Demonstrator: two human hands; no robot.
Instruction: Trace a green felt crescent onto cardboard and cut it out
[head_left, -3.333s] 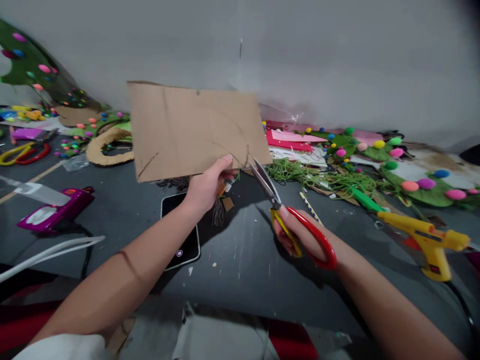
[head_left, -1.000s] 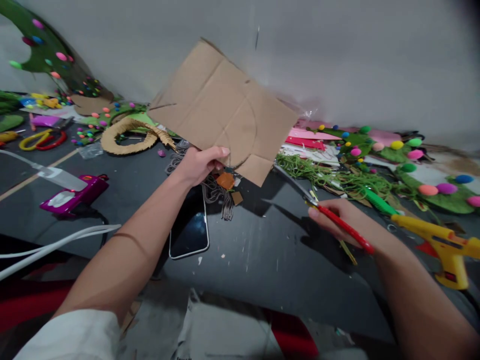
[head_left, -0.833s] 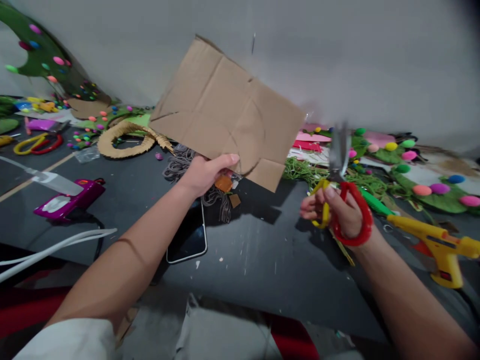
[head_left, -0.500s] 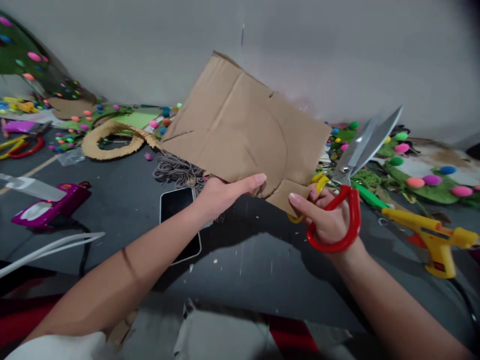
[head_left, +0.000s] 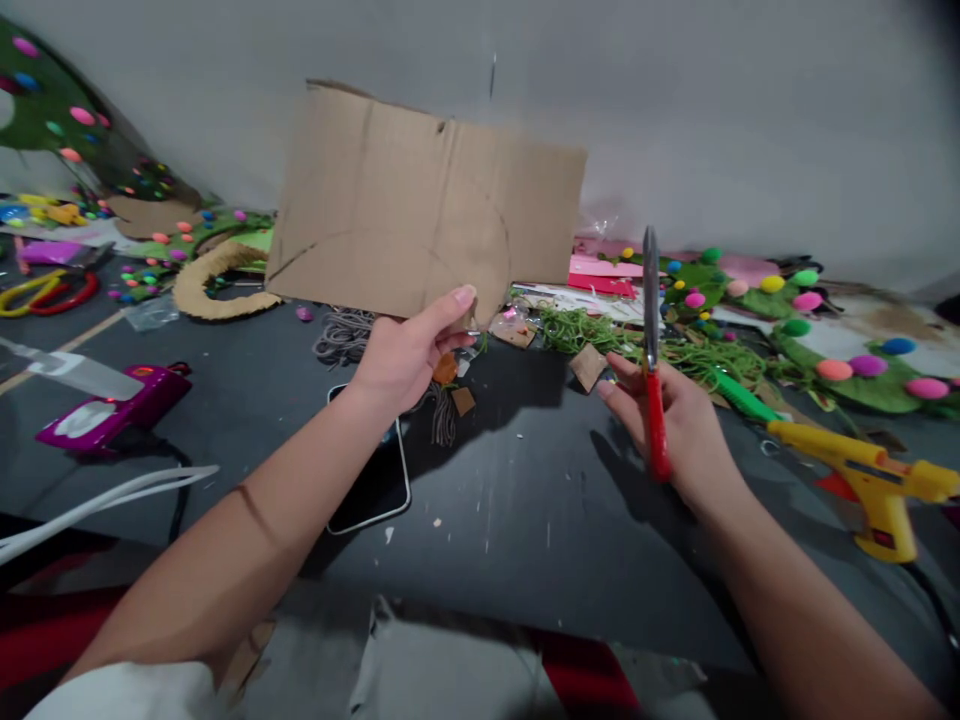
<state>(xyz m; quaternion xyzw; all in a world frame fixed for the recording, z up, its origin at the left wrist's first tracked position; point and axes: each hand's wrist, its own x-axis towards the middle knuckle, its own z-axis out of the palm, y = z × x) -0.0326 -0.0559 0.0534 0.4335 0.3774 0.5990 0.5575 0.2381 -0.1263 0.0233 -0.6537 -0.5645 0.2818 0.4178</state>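
My left hand (head_left: pixel 409 350) grips a sheet of brown cardboard (head_left: pixel 390 215) by its lower edge, thumb on the front. The sheet is raised above the table and bears curved pencil-like lines; a small notch shows in its top edge. Scissors (head_left: pixel 654 400) with a red handle hang on my right hand (head_left: pixel 675 415), blades pointing up and seen edge-on. Just off the right thumb and fingertips is a small cardboard scrap (head_left: pixel 588 368); whether they touch it I cannot tell. Under my left wrist lies a phone (head_left: pixel 375 490), partly hidden.
On the right lies a yellow glue gun (head_left: pixel 862 470), on the left a purple one (head_left: pixel 112 410). Grey yarn (head_left: pixel 341 335), green yarn (head_left: pixel 577 330), a jagged cardboard ring (head_left: pixel 199 290) and a second pair of scissors (head_left: pixel 49 292) lie along the dark table (head_left: pixel 480 560).
The cardboard sheet has moved left and up, turning more level. My right hand has come away from it with a small piece, now separate. The scissors have swung from spread blades to edge-on.
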